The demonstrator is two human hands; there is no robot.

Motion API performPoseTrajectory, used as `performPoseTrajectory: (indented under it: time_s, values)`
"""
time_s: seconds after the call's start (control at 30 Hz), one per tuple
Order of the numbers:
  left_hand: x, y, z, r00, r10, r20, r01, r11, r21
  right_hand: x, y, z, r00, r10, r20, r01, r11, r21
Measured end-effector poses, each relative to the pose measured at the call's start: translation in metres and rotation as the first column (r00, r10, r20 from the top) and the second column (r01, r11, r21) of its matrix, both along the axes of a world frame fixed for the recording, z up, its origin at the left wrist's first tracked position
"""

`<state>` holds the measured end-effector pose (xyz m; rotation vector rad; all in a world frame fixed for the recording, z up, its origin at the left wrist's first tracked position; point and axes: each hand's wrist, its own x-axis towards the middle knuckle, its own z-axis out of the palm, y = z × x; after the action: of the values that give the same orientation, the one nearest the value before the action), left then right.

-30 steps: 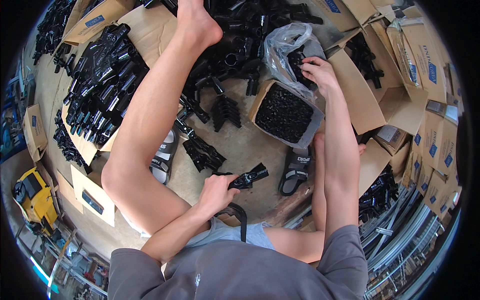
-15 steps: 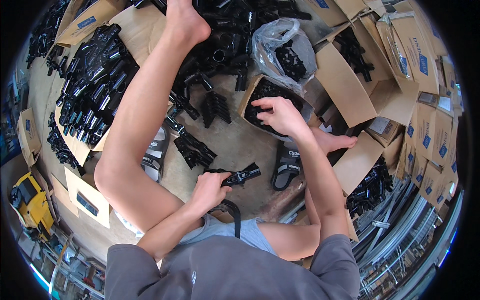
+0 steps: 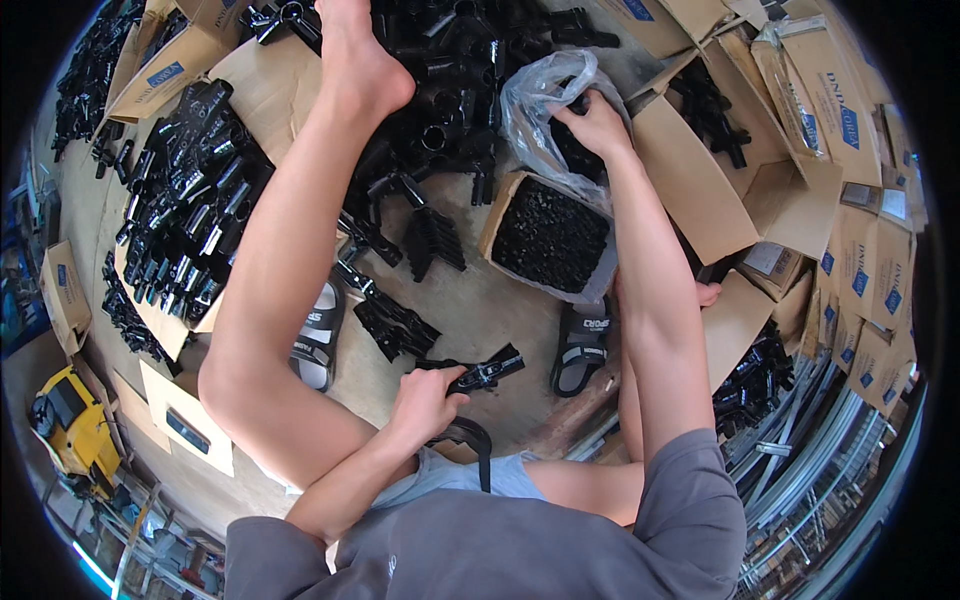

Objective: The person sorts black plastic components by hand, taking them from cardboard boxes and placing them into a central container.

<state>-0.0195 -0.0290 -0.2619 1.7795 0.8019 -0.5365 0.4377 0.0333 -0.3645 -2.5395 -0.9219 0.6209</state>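
My left hand [image 3: 428, 400] is closed around a black plastic tubular fitting [image 3: 492, 369], held low between my legs with its end pointing to the right. My right hand [image 3: 598, 128] reaches to the mouth of a clear plastic bag [image 3: 522, 105] that has black pieces in it. Its thumb stands apart from the other fingers, whose tips are partly hidden. Just below the bag sits an open carton [image 3: 491, 228] lined with plastic and filled with small black pieces [image 3: 553, 238]. A few joined black fittings [image 3: 395, 325] lie on the floor ahead of my left hand.
Large heaps of black fittings [image 3: 190, 190] lie at the left and far middle [image 3: 450, 100]. Sandals [image 3: 580, 350] rest on the floor beside my legs. Open cardboard boxes [image 3: 690, 175] crowd the right, above metal rods [image 3: 800, 450]. A yellow machine [image 3: 75, 420] stands at left.
My right hand has moved away from the carton of small black pieces, up to the plastic bag. My left hand keeps hold of the black fitting in nearly the same place.
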Motion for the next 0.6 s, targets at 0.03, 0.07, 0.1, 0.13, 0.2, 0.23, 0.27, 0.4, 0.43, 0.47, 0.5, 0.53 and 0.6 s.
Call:
performPoseTrajectory:
  time_s: [0.03, 0.07, 0.1, 0.13, 0.2, 0.23, 0.27, 0.4, 0.43, 0.47, 0.5, 0.53, 0.6]
  values:
    - [0.000, 0.000, -0.002, 1.000, 0.021, -0.002, -0.021, 1.000, -0.006, 0.001, 0.003, -0.006, 1.000, -0.001, -0.006, 0.001, 1.000, 0.008]
    - [-0.001, 0.002, -0.003, 1.000, 0.017, -0.006, -0.017, 1.000, 0.002, 0.003, 0.005, -0.012, 1.000, -0.024, 0.009, 0.024, 0.999, -0.045]
    - [0.000, 0.002, -0.003, 1.000, 0.017, -0.013, -0.017, 1.000, 0.003, 0.001, 0.006, -0.014, 0.999, -0.042, 0.024, 0.045, 0.994, -0.104]
    - [0.000, 0.003, -0.003, 1.000, 0.020, -0.007, -0.020, 1.000, 0.011, 0.006, 0.004, -0.023, 1.000, -0.011, -0.003, 0.011, 0.999, -0.052]
    - [0.000, 0.003, -0.004, 1.000, 0.023, 0.000, -0.023, 1.000, 0.011, 0.009, 0.009, -0.032, 0.999, 0.024, -0.044, -0.027, 0.997, -0.068]
    - [0.001, 0.004, -0.003, 1.000, 0.024, -0.010, -0.024, 1.000, -0.008, 0.011, 0.008, -0.034, 0.995, 0.059, -0.080, -0.066, 0.994, -0.082]
    - [0.001, 0.004, -0.003, 0.999, 0.024, -0.020, -0.025, 0.999, -0.027, 0.008, 0.009, -0.039, 0.995, 0.084, -0.056, -0.089, 0.993, -0.081]
    - [-0.003, -0.001, -0.007, 0.996, -0.005, 0.089, 0.001, 0.999, 0.042, 0.005, 0.009, -0.057, 0.993, 0.086, -0.083, -0.092, 0.993, -0.074]
    - [-0.002, -0.001, -0.006, 0.998, -0.006, 0.058, 0.005, 1.000, 0.015, 0.002, 0.010, -0.057, 0.993, 0.073, -0.089, -0.079, 0.995, -0.067]
    - [-0.001, -0.001, -0.004, 1.000, -0.008, 0.027, 0.008, 1.000, -0.012, 0.000, 0.011, -0.057, 0.994, 0.060, -0.095, -0.066, 0.996, -0.060]
    - [0.000, 0.000, -0.003, 1.000, -0.009, 0.028, 0.010, 1.000, -0.010, 0.001, 0.010, -0.055, 0.994, 0.059, -0.094, -0.064, 0.996, -0.058]
    - [0.001, 0.001, -0.001, 1.000, -0.023, 0.019, 0.023, 1.000, -0.005, 0.001, 0.008, -0.054, 0.992, 0.070, -0.108, -0.074, 0.997, -0.033]
    - [0.001, 0.002, -0.001, 0.999, -0.033, 0.011, 0.033, 0.999, 0.007, -0.007, 0.010, -0.044, 0.989, 0.085, -0.119, -0.086, 0.996, -0.002]
